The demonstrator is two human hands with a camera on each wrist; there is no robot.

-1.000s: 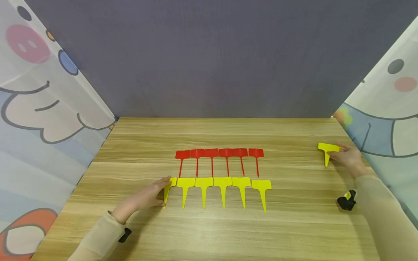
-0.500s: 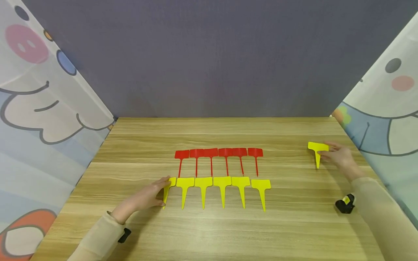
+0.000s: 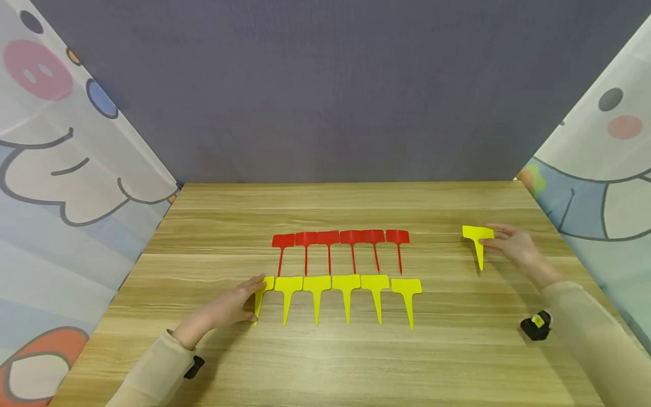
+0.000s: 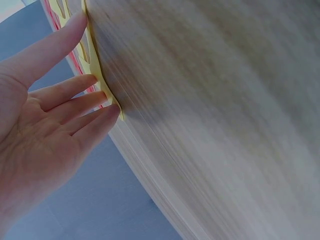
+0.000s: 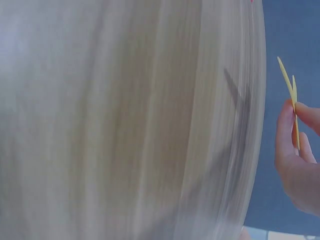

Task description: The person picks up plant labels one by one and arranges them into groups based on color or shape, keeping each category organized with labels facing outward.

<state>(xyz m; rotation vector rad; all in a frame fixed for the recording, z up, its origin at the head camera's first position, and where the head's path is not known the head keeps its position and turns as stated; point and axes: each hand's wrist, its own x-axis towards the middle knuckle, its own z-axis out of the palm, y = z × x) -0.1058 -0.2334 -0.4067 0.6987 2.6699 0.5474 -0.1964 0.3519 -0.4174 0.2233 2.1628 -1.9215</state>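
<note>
A row of several yellow T-shaped plant labels [image 3: 347,285] lies flat on the wooden table. Behind it, farther from me, is a row of several red T-shaped plant labels [image 3: 351,237] with thin stems. My left hand [image 3: 226,307] rests at the left end of the yellow row. Its fingertips and thumb touch the leftmost yellow plant label [image 4: 102,82], partly covering it in the head view. To the right of both rows, my right hand [image 3: 516,249] pinches another yellow plant label [image 3: 478,233] by its side between thumb and fingers, stem pointing down. The right wrist view shows that label edge-on above the table.
The wooden table [image 3: 356,362] ends at a dark grey back panel [image 3: 330,102]. Cartoon-printed cloths hang at the left [image 3: 91,141] and right [image 3: 610,152] sides. A small black device [image 3: 537,326] sits at my right wrist.
My right hand has moved left, and slightly nearer to me, with the pinched yellow plant label. My left hand and the two rows have stayed put.
</note>
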